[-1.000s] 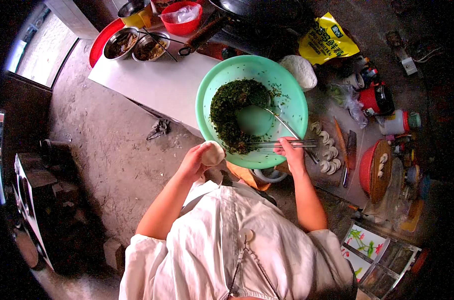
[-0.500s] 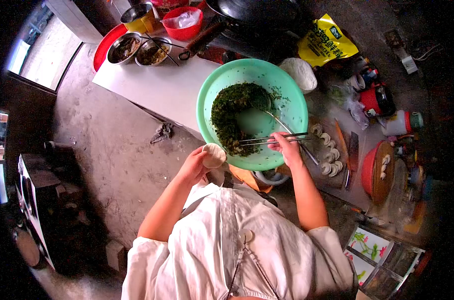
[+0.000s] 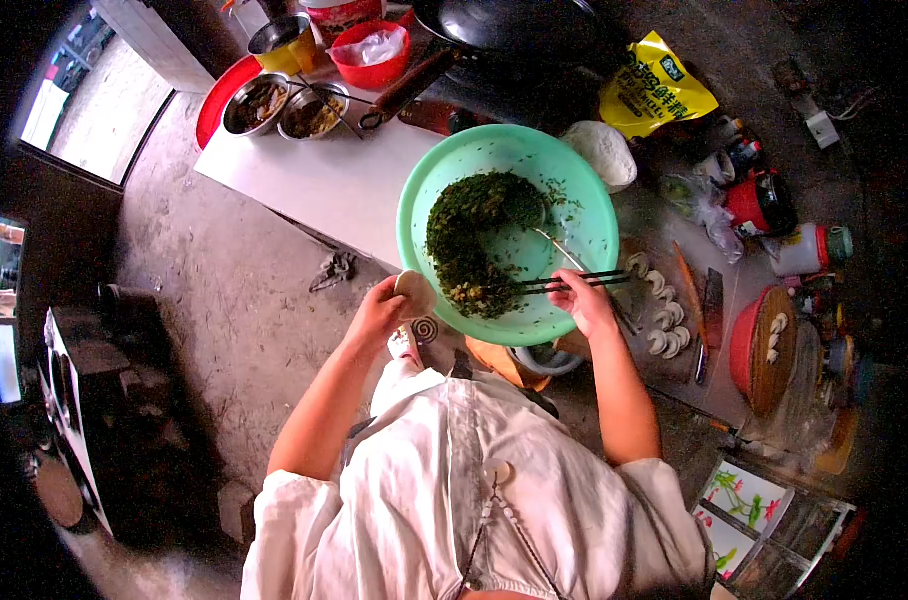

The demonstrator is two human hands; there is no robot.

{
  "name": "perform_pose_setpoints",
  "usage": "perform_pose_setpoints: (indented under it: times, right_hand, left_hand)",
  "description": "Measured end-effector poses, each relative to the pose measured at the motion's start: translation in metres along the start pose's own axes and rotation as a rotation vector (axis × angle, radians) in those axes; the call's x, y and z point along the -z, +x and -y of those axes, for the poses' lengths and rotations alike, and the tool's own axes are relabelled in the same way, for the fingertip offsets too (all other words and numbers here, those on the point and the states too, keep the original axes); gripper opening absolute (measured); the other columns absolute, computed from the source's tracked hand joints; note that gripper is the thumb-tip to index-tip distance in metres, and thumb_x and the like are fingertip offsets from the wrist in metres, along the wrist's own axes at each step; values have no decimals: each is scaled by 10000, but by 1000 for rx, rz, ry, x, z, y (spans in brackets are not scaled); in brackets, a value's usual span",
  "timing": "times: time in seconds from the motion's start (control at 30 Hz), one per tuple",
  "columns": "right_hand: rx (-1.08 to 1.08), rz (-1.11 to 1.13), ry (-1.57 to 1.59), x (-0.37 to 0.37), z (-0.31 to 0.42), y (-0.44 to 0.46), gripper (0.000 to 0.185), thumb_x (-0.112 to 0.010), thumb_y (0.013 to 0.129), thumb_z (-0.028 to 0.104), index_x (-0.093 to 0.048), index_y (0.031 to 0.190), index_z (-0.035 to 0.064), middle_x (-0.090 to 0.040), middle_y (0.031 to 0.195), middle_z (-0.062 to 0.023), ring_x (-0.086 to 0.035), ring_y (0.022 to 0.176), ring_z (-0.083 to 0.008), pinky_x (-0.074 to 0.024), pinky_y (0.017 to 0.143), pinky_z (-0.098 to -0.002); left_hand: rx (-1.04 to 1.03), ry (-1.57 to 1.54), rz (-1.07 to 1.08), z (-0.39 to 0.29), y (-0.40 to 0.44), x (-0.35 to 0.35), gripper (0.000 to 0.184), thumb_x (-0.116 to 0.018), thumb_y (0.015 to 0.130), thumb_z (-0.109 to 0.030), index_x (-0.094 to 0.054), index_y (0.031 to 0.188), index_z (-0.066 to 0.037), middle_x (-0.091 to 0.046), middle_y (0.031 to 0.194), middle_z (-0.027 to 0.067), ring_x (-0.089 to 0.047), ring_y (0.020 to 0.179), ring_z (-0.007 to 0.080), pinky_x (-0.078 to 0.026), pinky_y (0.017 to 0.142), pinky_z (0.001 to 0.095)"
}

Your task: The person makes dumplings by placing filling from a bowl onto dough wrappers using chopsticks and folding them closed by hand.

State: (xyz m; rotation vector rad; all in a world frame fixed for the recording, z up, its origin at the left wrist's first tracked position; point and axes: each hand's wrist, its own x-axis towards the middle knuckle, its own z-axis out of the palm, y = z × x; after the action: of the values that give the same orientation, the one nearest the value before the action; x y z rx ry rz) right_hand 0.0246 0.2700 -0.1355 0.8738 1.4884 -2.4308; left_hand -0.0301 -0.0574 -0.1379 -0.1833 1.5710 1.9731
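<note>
A round dumpling wrapper [image 3: 416, 294] is pinched in my left hand [image 3: 378, 312] at the near left rim of a green bowl [image 3: 414, 185]. My right hand [image 3: 585, 303] grips a pair of dark chopsticks [image 3: 539, 285] over the bowl's near right side. The chopsticks' tips reach the edge of the chopped green filling [image 3: 464, 235], which is heaped along the bowl's left and far side. A metal spoon [image 3: 562, 248] rests in the bowl, its head partly buried in the filling and its handle leaning over the right rim.
Folded dumplings [image 3: 664, 318] lie right of the bowl, beside a rolling pin [image 3: 688, 275] and a knife [image 3: 711, 310]. More dumplings sit on a round board [image 3: 774, 365]. Behind are a flour bag [image 3: 601, 158], a yellow packet [image 3: 657, 88] and two metal bowls [image 3: 312, 110].
My left hand has moved slightly up and left with the wrapper, which is now tilted more edge-on. The chopsticks have shifted a little right and lie flatter. The whole view has shifted slightly.
</note>
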Motion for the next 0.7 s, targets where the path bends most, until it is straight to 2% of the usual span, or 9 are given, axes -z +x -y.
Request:
perform_pose_setpoints:
  times: [0.1, 0.2, 0.33, 0.4, 0.43, 0.47, 0.53, 0.6, 0.7]
  right_hand:
    - [40, -21, 24, 1, 9, -11, 181, -583, 788, 184, -563, 872, 25, -610, 765, -115, -596, 588, -172, -518, 536, -272]
    - [92, -86, 12, -5, 25, -28, 194, -565, 803, 185, -565, 883, 8, -609, 760, -112, -595, 576, -167, -517, 545, -267]
    - [394, -131, -187, -35, 41, -65, 218, -517, 837, 173, -548, 900, -33, -603, 772, -123, -595, 601, -168, -509, 575, -270]
    - [586, -145, -336, -52, 37, -84, 197, -498, 846, 132, -538, 904, -52, -602, 787, -122, -601, 641, -172, -504, 580, -263]
    - [642, -168, -343, -61, 31, -94, 162, -487, 846, 84, -537, 902, -59, -602, 795, -121, -606, 674, -175, -498, 591, -259]
    - [728, -135, -519, -65, 29, -103, 126, -503, 829, 49, -546, 887, -55, -605, 791, -118, -605, 678, -165, -493, 597, -259]
    - [966, -105, -986, -68, 28, -115, 86, -545, 792, 28, -562, 856, -27, -610, 778, -114, -610, 672, -179, -488, 599, -269]
    - [1212, -81, -1194, -79, 32, -128, 90, -588, 745, 13, -568, 832, -2, -606, 763, -111, -610, 682, -215, -486, 601, -288]
    - [1284, 35, -1273, -83, 34, -141, 115, -605, 720, 10, -564, 828, 12, -603, 779, -101, -604, 704, -246, -491, 635, -312]
  left_hand:
    - [2, 113, 5, 0, 8, -7, 360, -459, 770, -5, -447, 1129, 21, -559, 1023, 116, -561, 920, 198, -459, 824, 324]
    - [33, 159, 151, -1, 16, -24, 386, -494, 775, -41, -427, 1150, 20, -559, 1036, 117, -565, 923, 196, -469, 801, 327]
    - [96, -75, 217, -1, 26, -64, 413, -579, 775, -135, -441, 1135, 12, -572, 1007, 101, -569, 887, 177, -466, 785, 302]
    - [165, 13, 206, -22, 23, -90, 329, -530, 737, 41, -480, 1061, 12, -556, 971, 76, -563, 867, 180, -472, 762, 266]
    - [99, 9, 216, -25, 22, -97, 296, -504, 758, 44, -478, 1051, 11, -550, 978, 75, -559, 887, 188, -465, 784, 261]
    - [96, 5, 220, -27, 22, -102, 296, -504, 758, 44, -478, 1051, 11, -550, 978, 75, -559, 887, 188, -465, 784, 261]
    - [244, -378, 189, -30, 23, -109, 286, -435, 774, 68, -470, 1052, 13, -545, 990, 90, -544, 930, 197, -463, 798, 272]
    - [246, -456, 178, -26, 26, -114, 317, -378, 772, 99, -460, 1064, 7, -538, 1005, 105, -532, 957, 208, -459, 811, 279]
    - [191, -546, 261, -11, 38, -111, 315, -372, 775, 65, -458, 1071, 0, -531, 1020, 119, -525, 971, 216, -452, 822, 294]
